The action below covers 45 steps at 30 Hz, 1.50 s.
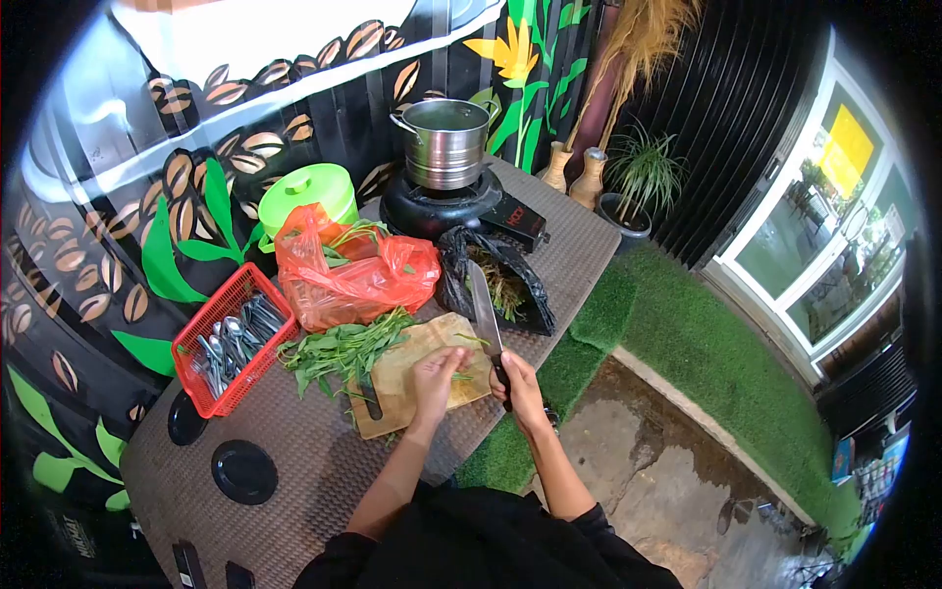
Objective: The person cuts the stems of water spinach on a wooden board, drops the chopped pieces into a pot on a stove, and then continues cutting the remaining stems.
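Observation:
My right hand [520, 386] is wrapped round the black handle of a kitchen knife [485, 310], whose blade points up and away from me. My left hand [435, 383] is closed in a pinch above the wooden cutting board [392, 375], with a short green stem [471, 339] at its fingertips. Left of the board's far part lies a heap of leafy greens [343, 350], partly resting on it. Behind the greens sits a red plastic bag [358, 280] with more leaves in its mouth. A black plastic bag [535, 306] holding stems and roots lies open beyond the knife.
A steel pot [446, 147] stands on a portable gas stove [412, 209] at the back. Near it is a lime-green lidded container [312, 193]. A red basket [228, 395] of cutlery and a black plate [244, 471] lie left. The table's right edge [586, 290] is close to my right hand.

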Available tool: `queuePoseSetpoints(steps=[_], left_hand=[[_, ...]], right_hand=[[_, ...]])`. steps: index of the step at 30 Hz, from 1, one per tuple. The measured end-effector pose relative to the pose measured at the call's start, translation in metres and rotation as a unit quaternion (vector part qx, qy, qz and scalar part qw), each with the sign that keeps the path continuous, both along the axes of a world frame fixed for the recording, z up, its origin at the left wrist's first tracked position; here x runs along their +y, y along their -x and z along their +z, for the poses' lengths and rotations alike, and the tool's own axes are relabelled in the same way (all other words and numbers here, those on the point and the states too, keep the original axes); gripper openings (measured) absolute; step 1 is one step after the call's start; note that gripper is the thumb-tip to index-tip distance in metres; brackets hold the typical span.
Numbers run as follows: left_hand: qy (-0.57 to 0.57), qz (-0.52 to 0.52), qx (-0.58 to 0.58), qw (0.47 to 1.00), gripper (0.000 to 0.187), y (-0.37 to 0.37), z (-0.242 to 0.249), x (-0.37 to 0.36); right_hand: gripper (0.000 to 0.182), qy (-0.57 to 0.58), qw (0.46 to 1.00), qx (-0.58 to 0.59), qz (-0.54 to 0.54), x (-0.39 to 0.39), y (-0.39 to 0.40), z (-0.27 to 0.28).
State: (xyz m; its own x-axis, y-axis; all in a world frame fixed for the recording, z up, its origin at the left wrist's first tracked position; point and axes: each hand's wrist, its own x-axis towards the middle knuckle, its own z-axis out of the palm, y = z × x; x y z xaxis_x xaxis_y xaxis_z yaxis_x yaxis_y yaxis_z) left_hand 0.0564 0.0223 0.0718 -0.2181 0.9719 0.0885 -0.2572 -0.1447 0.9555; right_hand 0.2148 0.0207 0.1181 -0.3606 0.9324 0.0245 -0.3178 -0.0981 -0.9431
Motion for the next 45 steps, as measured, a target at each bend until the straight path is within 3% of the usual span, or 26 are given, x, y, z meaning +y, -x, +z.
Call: queuePoseSetpoints(steps=[2, 3, 5, 11, 26, 45], left_hand=[[0.004, -0.064, -0.228, 0.971, 0.016, -0.015, 0.006, 0.002], [0.004, -0.064, -0.229, 0.971, 0.016, -0.017, 0.006, 0.004], [-0.011, -0.068, -0.363, 0.929, 0.009, -0.021, 0.006, 0.009], [-0.034, -0.13, -0.354, 0.926, 0.007, -0.017, 0.009, 0.015], [-0.049, -0.14, -0.32, 0.936, 0.006, -0.013, 0.021, 0.012], [-0.06, -0.186, -0.286, 0.938, 0.007, -0.007, 0.005, 0.018]], right_hand=[[0.034, -0.003, 1.0, 0.005, 0.0, -0.001, 0.001, -0.002], [0.034, -0.004, 1.0, 0.01, 0.005, -0.002, 0.002, -0.002], [0.034, -0.007, 1.0, 0.014, 0.009, -0.003, 0.002, -0.004], [0.039, -0.025, 1.0, -0.011, -0.002, -0.002, -0.003, -0.005], [0.039, -0.079, 0.997, -0.01, 0.008, 0.001, -0.004, -0.004], [0.042, -0.031, 0.998, 0.018, 0.043, -0.002, -0.011, -0.006]])
